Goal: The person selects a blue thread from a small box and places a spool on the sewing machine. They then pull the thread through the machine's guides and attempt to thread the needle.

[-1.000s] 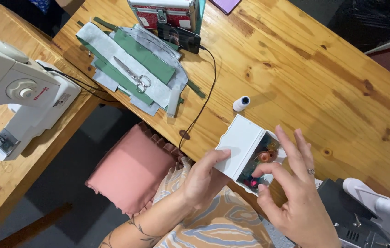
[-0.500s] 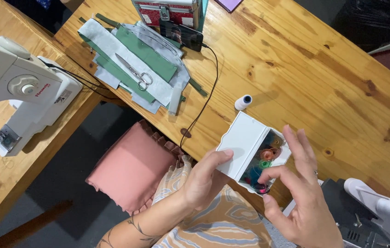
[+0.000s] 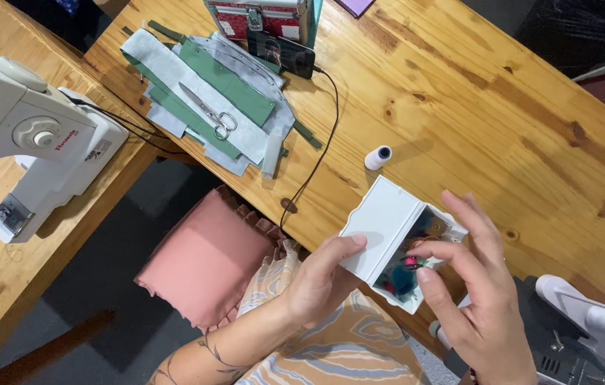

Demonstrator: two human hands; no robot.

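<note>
My left hand [image 3: 321, 279] grips the lower corner of a small white plastic box [image 3: 382, 225] whose lid stands open. Inside the white box lie coloured thread spools and bobbins [image 3: 408, 267], teal, pink and brown. My right hand [image 3: 475, 298] hovers at the box's open side, its index finger and thumb reaching in among the bobbins. Whether they pinch one I cannot tell. A white thread spool [image 3: 377, 157] stands on the wooden table [image 3: 502, 107] just beyond the box.
Green and grey fabric pieces [image 3: 209, 107] with scissors [image 3: 209, 114] lie at the table's far left, beside a phone [image 3: 286, 53] with a black cable and a red case [image 3: 256, 16]. A white sewing machine [image 3: 24, 135] stands left, another [image 3: 602, 321] lower right. A pink cushion [image 3: 202, 260] lies below.
The view has shifted a little, so the box sits slightly higher and further right. My right fingers have curled further into the open box. My left hand keeps its grip.
</note>
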